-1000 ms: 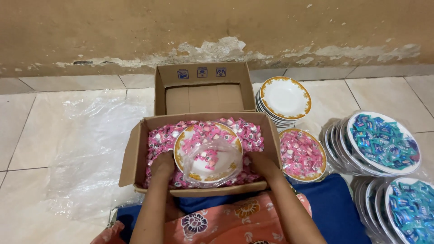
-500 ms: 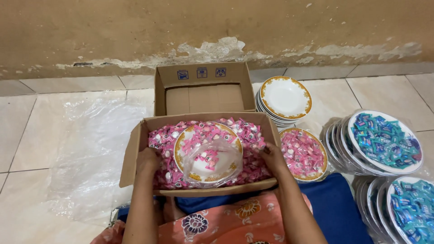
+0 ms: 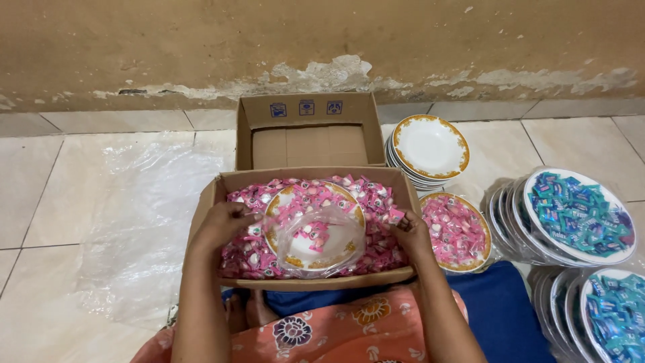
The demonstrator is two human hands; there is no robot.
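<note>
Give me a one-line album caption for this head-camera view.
Both hands, left hand and right hand, lift pink candies beside a gold-rimmed plate in a cardboard box.

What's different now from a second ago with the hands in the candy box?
Both hands rose out of the pink candies: left hand now at the plate's left rim, right hand lifted beside its right edge, apparently holding candies. Plate, clear bag and box stayed put.
</note>
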